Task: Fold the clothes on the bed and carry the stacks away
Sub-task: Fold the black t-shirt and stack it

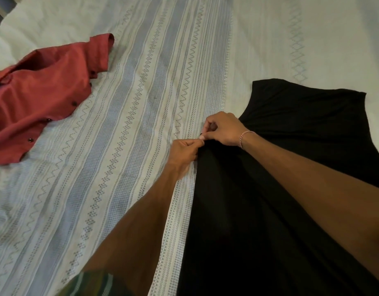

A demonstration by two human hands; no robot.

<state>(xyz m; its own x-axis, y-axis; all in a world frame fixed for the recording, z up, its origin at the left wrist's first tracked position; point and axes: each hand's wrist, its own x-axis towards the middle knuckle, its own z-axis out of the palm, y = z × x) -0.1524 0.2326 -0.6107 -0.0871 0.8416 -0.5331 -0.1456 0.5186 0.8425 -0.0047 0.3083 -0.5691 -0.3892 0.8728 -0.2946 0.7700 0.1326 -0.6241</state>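
Note:
A black garment [301,129] lies spread over the right half of the bed and runs down to the bottom edge of the view. My left hand [184,151] and my right hand [223,130] meet at its left edge, each pinching the black cloth between thumb and fingers. The fabric bunches and pulls into folds toward that pinched spot. A thin bracelet circles my right wrist. A red button-up shirt [41,90] lies crumpled and unfolded at the left side of the bed, well apart from both hands.
The bed is covered with a white sheet [129,103] patterned with grey-blue stripes and zigzags. A white pillow or duvet [24,24] lies at the far left corner. Bare sheet shows between the two garments and beyond the black one.

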